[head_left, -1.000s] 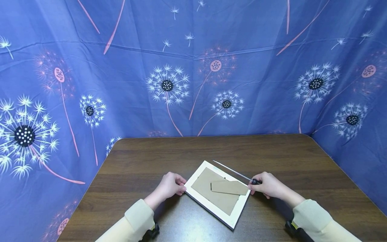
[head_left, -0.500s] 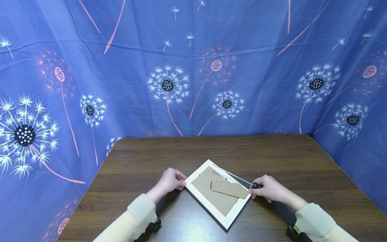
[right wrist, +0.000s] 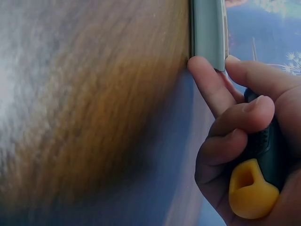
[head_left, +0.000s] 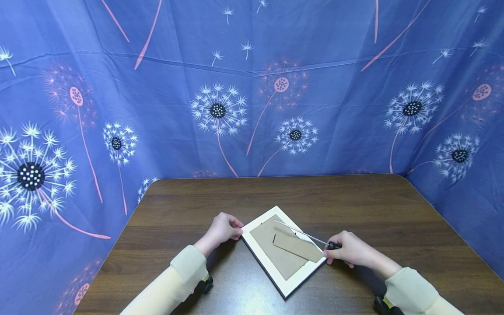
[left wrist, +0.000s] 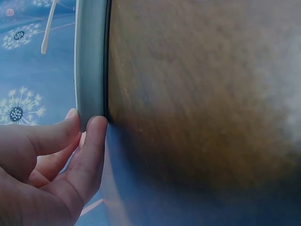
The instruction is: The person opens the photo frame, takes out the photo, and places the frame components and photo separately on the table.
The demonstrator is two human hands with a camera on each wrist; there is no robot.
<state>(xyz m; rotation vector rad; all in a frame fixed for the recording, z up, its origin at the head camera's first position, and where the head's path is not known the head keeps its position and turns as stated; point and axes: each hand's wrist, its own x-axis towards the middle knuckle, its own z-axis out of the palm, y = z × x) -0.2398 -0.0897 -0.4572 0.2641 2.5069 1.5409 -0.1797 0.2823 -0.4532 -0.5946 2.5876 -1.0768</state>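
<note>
A picture frame (head_left: 266, 262) is face down at the middle of the table, showing its white border and brown backing board (head_left: 277, 258). A flat stand (head_left: 295, 247) lies on the backing. My left hand (head_left: 221, 229) pinches the frame's left corner between thumb and fingers, closely seen in the left wrist view. At the opposite corner, the thumb and a finger of my right hand (head_left: 350, 249) pinch the frame. That hand also grips a screwdriver (head_left: 315, 238), its thin shaft reaching over the backing. Its dark handle ends in a yellow cap (right wrist: 254, 193) in the right wrist view.
The brown wooden table (head_left: 189, 205) has a rounded far edge. Behind it and on both sides hangs a blue cloth (head_left: 252, 100) with dandelion prints.
The frame has turned clockwise, its far corner going right and its near corner left. My left hand has moved away from me, my right slightly closer. The screwdriver's tip now lies over the backing.
</note>
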